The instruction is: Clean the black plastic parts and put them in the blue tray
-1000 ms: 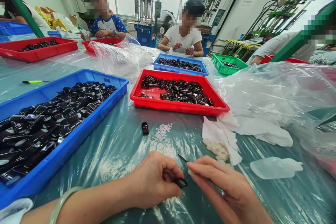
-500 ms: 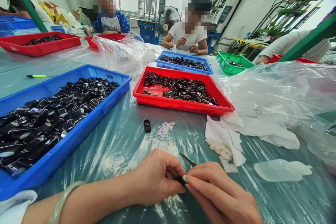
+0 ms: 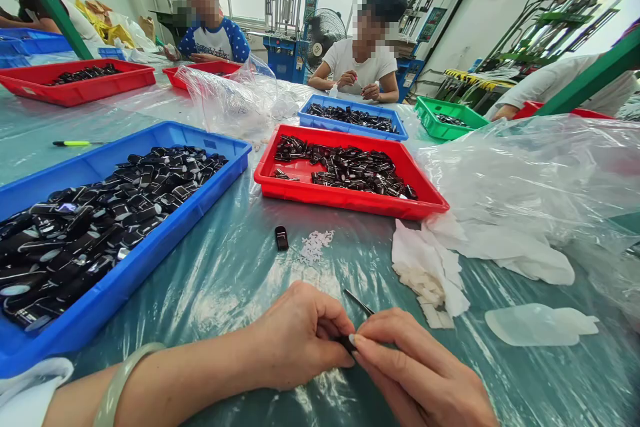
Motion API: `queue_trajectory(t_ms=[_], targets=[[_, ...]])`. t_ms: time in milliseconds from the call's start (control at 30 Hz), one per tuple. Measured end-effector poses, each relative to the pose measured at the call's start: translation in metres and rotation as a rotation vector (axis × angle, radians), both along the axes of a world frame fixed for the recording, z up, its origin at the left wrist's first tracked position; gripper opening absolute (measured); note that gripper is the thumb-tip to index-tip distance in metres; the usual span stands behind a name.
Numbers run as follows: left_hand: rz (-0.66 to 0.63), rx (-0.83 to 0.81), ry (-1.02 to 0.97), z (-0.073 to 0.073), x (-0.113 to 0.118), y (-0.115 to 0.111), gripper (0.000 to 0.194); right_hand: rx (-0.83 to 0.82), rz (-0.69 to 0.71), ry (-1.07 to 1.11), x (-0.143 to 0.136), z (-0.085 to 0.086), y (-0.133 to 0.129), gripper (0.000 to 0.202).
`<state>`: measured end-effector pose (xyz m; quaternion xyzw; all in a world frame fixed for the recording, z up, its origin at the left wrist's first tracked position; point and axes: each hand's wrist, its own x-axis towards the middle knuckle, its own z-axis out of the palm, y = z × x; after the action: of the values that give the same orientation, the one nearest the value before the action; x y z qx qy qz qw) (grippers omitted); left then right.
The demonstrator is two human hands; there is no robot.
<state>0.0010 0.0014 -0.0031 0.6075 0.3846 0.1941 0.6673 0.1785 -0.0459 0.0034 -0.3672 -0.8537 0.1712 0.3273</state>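
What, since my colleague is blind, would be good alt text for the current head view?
A person's left hand grips a small black part, with the right hand, holding a thin tool, up against it over a plastic-covered table. A blue tray at left and a red tray ahead hold many black pieces; co-workers are beyond.

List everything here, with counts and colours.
Table: one, green, beneath.
Trays: four red, several blue, one green, across table.
Parts: many, black, in trays; one loose, centre.
Bits: one pile, white, centre.
Crumpled material: some, white, right.
Plastic sheets: several, clear, right, centre.
Bottle: one, translucent, right.
Pen-like object: one, yellow-black, left.
Fan: one, dark, back.
Machines: several, blue and green, back.
Coworkers: four, mixed clothing, back.
Thin tool: one, dark, front.
Bangle: one, pale, left wrist.
Left hand: one, front, holding part.
Right hand: one, front, with tool.
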Motion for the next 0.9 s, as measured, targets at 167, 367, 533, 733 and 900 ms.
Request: queue_trajectory(t_ms=[167, 367, 533, 733, 900], targets=[[-0.002, -0.054, -0.026, 0.0, 0.0, 0.0, 0.005, -0.032, -0.022, 0.019, 0.0, -0.004, 0.0, 0.028], [0.012, -0.092, -0.053, -0.002, 0.001, 0.0, 0.005, -0.067, -0.04, 0.023, -0.001, -0.007, 0.001, 0.019], [0.006, -0.11, -0.069, -0.004, 0.001, 0.001, 0.006, -0.097, -0.007, 0.036, 0.0, 0.001, 0.006, 0.018], [0.045, -0.132, -0.013, -0.003, 0.0, 0.002, 0.016, -0.211, -0.085, -0.014, -0.005, 0.014, 0.042, 0.017], [0.105, -0.195, 0.011, -0.019, 0.004, 0.003, 0.025, -0.113, -0.165, -0.107, -0.025, -0.006, 0.074, 0.019]])
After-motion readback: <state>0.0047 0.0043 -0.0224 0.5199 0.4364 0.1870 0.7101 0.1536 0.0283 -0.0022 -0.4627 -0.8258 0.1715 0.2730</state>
